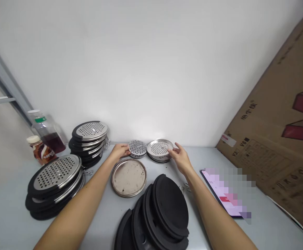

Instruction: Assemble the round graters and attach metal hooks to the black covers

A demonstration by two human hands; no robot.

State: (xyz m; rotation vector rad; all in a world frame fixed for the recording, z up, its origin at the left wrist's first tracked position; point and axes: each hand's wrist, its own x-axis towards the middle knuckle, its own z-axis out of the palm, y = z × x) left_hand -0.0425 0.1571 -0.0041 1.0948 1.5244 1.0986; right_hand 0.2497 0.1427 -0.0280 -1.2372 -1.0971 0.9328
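At the back of the table, my left hand [120,151] has its fingers closed at the left edge of a small perforated metal grater disc [137,148]. Right beside that disc lies a round metal grater plate [159,148] with a raised rim, on top of another round piece. My right hand [180,158] touches this plate's right rim, its fingers spread. Nearer to me, between my forearms, a plain round metal lid [129,177] with dark specks lies flat. Closer still leans a fanned stack of black round covers [170,206], with wire clasps at its right.
Two stacks of black-rimmed grater lids stand left, one in front [57,172] and one behind [92,131]. Behind them are a brown-labelled bottle [40,151] and a jar of dark liquid [52,140]. At right are a partly blurred phone [219,191] and a big cardboard box [276,139].
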